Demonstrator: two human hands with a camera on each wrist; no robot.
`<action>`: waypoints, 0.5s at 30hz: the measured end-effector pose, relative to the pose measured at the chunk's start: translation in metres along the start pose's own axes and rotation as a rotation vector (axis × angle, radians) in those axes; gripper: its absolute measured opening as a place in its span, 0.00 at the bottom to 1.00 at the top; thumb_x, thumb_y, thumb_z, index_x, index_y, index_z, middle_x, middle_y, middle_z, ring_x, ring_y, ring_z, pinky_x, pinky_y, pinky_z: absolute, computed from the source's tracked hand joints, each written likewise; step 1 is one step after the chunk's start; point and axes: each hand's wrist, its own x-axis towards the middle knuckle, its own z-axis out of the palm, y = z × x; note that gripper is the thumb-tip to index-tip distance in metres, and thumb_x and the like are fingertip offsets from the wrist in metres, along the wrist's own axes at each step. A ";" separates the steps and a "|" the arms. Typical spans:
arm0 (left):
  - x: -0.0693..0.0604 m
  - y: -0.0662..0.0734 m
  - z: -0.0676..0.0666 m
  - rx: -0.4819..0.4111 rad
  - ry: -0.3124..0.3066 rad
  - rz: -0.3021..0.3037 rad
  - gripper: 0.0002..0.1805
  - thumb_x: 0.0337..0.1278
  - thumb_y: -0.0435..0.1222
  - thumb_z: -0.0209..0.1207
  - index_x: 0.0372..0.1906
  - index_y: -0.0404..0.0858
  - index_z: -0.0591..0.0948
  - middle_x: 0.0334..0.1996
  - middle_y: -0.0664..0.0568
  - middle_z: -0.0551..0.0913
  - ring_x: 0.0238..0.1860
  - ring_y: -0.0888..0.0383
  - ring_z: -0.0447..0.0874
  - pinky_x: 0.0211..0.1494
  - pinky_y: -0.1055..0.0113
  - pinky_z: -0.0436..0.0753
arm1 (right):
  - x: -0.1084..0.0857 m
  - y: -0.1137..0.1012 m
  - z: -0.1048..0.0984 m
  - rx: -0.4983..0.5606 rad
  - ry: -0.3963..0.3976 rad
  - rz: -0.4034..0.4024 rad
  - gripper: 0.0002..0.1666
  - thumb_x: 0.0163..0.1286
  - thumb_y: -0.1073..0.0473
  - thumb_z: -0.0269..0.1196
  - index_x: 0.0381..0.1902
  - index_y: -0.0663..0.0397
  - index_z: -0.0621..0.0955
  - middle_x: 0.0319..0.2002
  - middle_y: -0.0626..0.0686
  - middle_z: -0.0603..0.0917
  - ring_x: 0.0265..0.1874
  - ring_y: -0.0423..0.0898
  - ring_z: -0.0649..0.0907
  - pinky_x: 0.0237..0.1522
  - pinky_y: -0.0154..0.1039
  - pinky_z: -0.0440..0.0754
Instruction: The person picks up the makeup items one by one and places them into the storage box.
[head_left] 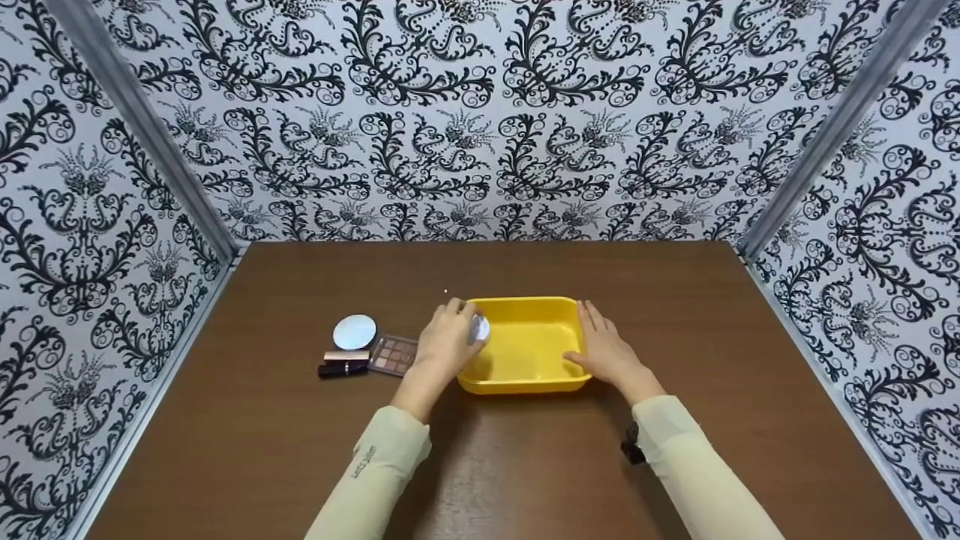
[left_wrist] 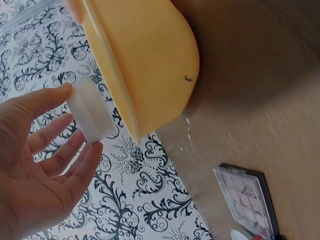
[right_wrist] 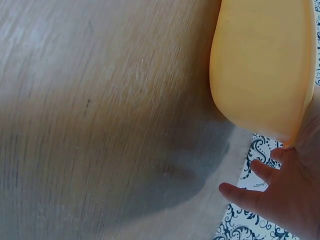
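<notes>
Over the left rim of a yellow plastic basin [head_left: 529,349], my left hand [head_left: 448,337] holds a small round white jar [head_left: 481,328]. The left wrist view shows the jar [left_wrist: 91,110] pinched between thumb and fingertips, just outside the basin wall [left_wrist: 150,55]. My right hand [head_left: 609,351] rests at the basin's right side, its thumb over the rim. In the right wrist view its spread, mostly straight fingers [right_wrist: 245,195] reach past the rim. Left of the basin lies an eyeshadow palette [head_left: 391,355], partly hidden by my left hand.
Beside the palette lie a round pale disc [head_left: 355,332], a light gold tube [head_left: 346,355] and a black tube [head_left: 343,369]. The brown table [head_left: 517,457] is bounded by patterned walls [head_left: 480,150] at the back and both sides.
</notes>
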 end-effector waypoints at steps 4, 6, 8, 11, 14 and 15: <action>0.004 0.007 0.003 0.015 -0.010 0.023 0.24 0.56 0.42 0.69 0.57 0.42 0.80 0.56 0.44 0.77 0.56 0.46 0.78 0.56 0.52 0.85 | -0.001 -0.001 -0.001 0.002 -0.010 0.003 0.59 0.69 0.48 0.65 0.80 0.59 0.41 0.80 0.64 0.42 0.75 0.69 0.55 0.69 0.66 0.66; 0.006 0.010 0.005 0.022 -0.005 0.037 0.23 0.57 0.43 0.69 0.57 0.42 0.80 0.55 0.44 0.77 0.56 0.46 0.78 0.55 0.52 0.85 | 0.000 -0.001 -0.001 0.002 -0.011 0.003 0.59 0.69 0.48 0.65 0.80 0.59 0.41 0.80 0.64 0.42 0.75 0.69 0.55 0.69 0.66 0.66; 0.008 0.013 0.006 0.024 -0.002 0.046 0.23 0.57 0.43 0.69 0.56 0.42 0.80 0.55 0.44 0.78 0.56 0.46 0.78 0.55 0.52 0.85 | 0.000 -0.001 -0.001 0.000 -0.013 0.006 0.59 0.69 0.48 0.65 0.80 0.58 0.41 0.80 0.63 0.42 0.76 0.68 0.55 0.69 0.66 0.66; 0.010 0.018 0.008 0.030 0.004 0.061 0.22 0.58 0.43 0.68 0.56 0.42 0.80 0.54 0.44 0.78 0.56 0.46 0.78 0.56 0.51 0.85 | 0.000 0.000 0.000 0.002 -0.015 0.010 0.59 0.69 0.47 0.65 0.80 0.58 0.41 0.80 0.63 0.42 0.76 0.68 0.54 0.69 0.65 0.67; 0.012 0.023 0.010 0.032 0.002 0.072 0.21 0.59 0.44 0.67 0.55 0.42 0.80 0.54 0.44 0.78 0.58 0.45 0.78 0.59 0.51 0.83 | 0.000 0.001 0.000 -0.001 -0.016 0.011 0.59 0.69 0.47 0.65 0.80 0.58 0.41 0.80 0.63 0.42 0.76 0.68 0.55 0.68 0.65 0.68; 0.013 0.024 0.011 0.032 0.001 0.077 0.21 0.59 0.44 0.67 0.55 0.42 0.80 0.54 0.44 0.78 0.58 0.45 0.78 0.60 0.52 0.83 | 0.000 0.001 0.000 -0.001 -0.017 0.013 0.59 0.69 0.47 0.65 0.80 0.58 0.40 0.80 0.63 0.42 0.76 0.68 0.55 0.68 0.65 0.68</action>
